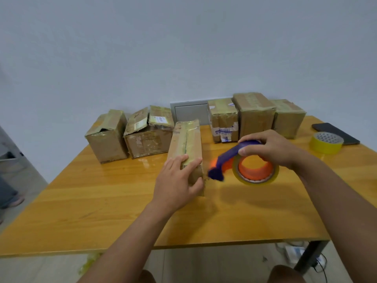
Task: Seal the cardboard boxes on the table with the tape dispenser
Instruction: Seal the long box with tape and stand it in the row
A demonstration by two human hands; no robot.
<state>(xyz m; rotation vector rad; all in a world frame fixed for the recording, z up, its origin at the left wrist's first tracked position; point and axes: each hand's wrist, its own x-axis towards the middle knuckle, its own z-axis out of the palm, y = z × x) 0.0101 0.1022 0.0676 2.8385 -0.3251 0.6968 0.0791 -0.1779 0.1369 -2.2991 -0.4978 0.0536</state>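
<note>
desk [114,211]: wood top, near edge at bottom of view, dark leg at near right.
left hand [177,180]: palm down on near end of long box, fingers [184,161] straight and laid flat on the taped top, thumb against the box's near face.
long box [186,148]: lies lengthwise mid-desk, running away from the person, yellowish tape strip along top seam.
right hand [271,148]: fingers curled round the dispenser's handle, thumb pinching from the near side.
tape dispenser [244,162]: purple frame, orange hub, clear-yellow roll; held just right of long box's near end, cutter end blurred, cannot tell if it touches box or desk.
yellow tape roll [326,142]: flat on desk, far right, well apart from the hands.
phone [336,133]: dark, lying just behind the yellow roll.
left boxes [108,137]: two at far left, side by side, top flaps loose and partly lifted.
right boxes [255,115]: three in a row at far edge, touching, tops taped over.
wall panel [190,113]: grey, behind desk between the two box groups.
</note>
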